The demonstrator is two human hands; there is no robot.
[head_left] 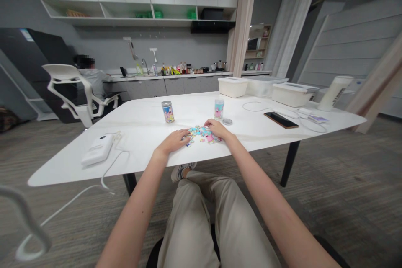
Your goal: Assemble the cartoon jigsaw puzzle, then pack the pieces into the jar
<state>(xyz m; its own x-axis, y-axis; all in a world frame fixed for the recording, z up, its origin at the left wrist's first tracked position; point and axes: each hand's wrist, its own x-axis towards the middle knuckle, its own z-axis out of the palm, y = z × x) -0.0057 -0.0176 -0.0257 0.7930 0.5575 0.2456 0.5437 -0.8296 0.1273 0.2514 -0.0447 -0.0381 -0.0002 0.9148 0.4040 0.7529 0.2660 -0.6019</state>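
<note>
Our forearms (138,213) extend to the jigsaw pieces (202,134), left hand (172,141) and right hand (216,129) open, palms down, fingertips on them, gripping nothing.

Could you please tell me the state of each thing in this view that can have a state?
Left hand, resting at the edge of the pieces
Right hand, resting on the pieces
Jigsaw puzzle pieces, loose, in a cluster
Printed canister, upright, lid on
Clear printed cup, upright
Small round metal lid, lying flat
Smartphone, lying flat, screen dark
White storage box, lid on
</note>
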